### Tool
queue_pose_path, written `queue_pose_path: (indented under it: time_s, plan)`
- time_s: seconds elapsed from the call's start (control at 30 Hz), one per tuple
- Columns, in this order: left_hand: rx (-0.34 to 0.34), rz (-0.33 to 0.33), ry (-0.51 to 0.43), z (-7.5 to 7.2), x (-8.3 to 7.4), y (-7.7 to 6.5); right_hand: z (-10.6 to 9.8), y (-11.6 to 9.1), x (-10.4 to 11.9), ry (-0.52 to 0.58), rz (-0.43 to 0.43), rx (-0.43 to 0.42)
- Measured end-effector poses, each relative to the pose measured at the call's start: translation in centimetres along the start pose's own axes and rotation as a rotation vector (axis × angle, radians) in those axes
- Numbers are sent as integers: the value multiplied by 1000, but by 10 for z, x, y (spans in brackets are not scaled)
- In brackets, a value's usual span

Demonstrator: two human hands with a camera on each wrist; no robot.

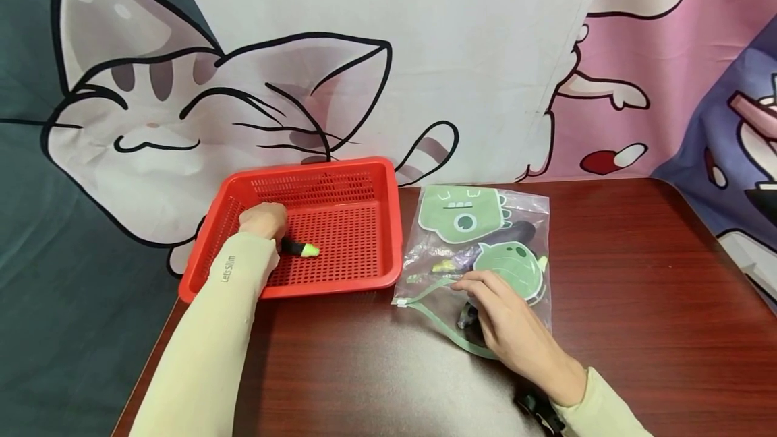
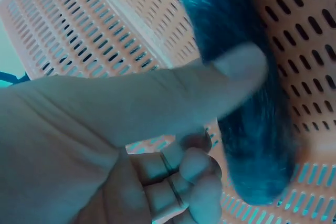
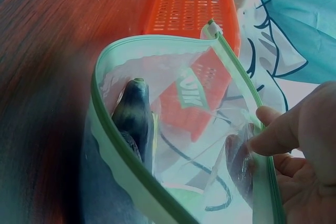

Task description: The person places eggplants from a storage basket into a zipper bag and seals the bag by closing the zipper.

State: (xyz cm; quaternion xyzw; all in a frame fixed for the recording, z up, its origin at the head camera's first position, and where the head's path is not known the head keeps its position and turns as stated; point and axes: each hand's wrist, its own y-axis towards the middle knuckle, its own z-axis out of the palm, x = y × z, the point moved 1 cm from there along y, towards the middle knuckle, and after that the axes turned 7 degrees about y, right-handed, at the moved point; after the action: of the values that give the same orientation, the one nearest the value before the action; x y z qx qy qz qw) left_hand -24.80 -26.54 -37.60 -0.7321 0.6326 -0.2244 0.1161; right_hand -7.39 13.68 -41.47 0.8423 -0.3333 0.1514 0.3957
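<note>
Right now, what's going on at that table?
A person's left hand grips a dark, elongated object with a yellow-green end inside a red perforated plastic basket. Their right hand pinches a clear plastic zip bag with green cartoon prints by its open mouth. A dark eggplant-like item shows inside the bag.

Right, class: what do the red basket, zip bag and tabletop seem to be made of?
Red basket: probably moulded plastic, slightly glossy; the evenly repeated slots suggest it.
Zip bag: seemingly thin, shiny plastic film, clear between green prints; contents show through.
Tabletop: smooth with a sheen; its reddish-brown grain could be varnished wood or wood-look laminate, I can't tell which.
</note>
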Motion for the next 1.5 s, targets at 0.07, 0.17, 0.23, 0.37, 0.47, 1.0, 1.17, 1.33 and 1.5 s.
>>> queue_pose_path:
  time_s: [0.07,0.17,0.23,0.37,0.47,1.0,1.17,1.33,1.5]
  plan:
    - [-21,64,34,-1,0,0,0,0,0,0,1,0]
    - [-48,96,42,-3,-1,-1,0,0,0,1,-1,-1]
    - [-66,98,44,-6,-3,-2,0,-1,0,3,-2,-1]
    - [-100,83,37,-11,-8,-5,1,0,-1,6,-10,-6]
    - [-113,78,27,-14,-12,-9,1,0,-1,6,-15,-9]
    - [-230,109,2,-34,-21,-43,0,2,1,4,-5,-4]
    - [-309,127,-1,-36,-25,-57,0,1,1,1,12,7]
    - [-410,158,-1,-38,-31,-75,0,1,1,-5,18,11]
    - [-463,198,-31,-39,-35,-91,0,0,0,-4,18,9]
